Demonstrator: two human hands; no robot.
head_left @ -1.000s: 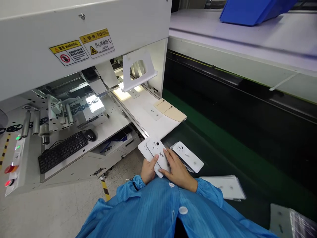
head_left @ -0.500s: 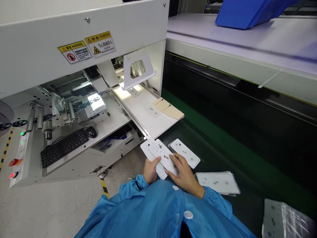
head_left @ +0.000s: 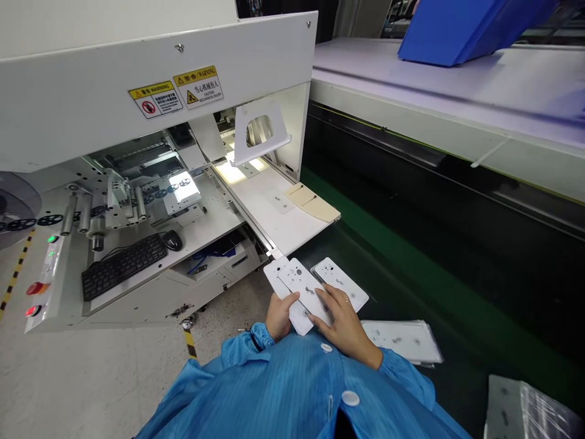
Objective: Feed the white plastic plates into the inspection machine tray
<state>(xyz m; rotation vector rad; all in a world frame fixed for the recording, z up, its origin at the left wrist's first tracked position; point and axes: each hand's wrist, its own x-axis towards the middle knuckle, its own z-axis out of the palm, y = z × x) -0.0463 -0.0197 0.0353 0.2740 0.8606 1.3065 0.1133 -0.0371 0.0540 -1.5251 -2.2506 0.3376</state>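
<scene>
Low in front of my body, two thin white panels overlap like fanned cards; both have rounded corners and small holes. My left hand (head_left: pixel 280 316) is closed on the lower panel (head_left: pixel 273 274), its thumb lying on top. My right hand (head_left: pixel 340 323) grips the upper panel (head_left: pixel 302 285), which bears a dark printed mark, by its right and lower edge. Just beyond my right fingers lies a stack of similar white panels (head_left: pixel 350 285) on the dark green surface. Closer to my right sleeve is another stack of panels (head_left: pixel 402 341).
A white machine (head_left: pixel 155 140) fills the left, with a keyboard (head_left: pixel 123 265) and mouse (head_left: pixel 172 240) on its ledge. Its white feed table (head_left: pixel 292 228) juts toward me, carrying a cream plate (head_left: pixel 315 203). Plastic-wrapped panels (head_left: pixel 507 405) lie at lower right. A blue bin (head_left: pixel 448 33) stands behind.
The upper panel has shifted slightly left over the lower one, covering more of it. My view has turned a little, so the machine appears lower and further right.
</scene>
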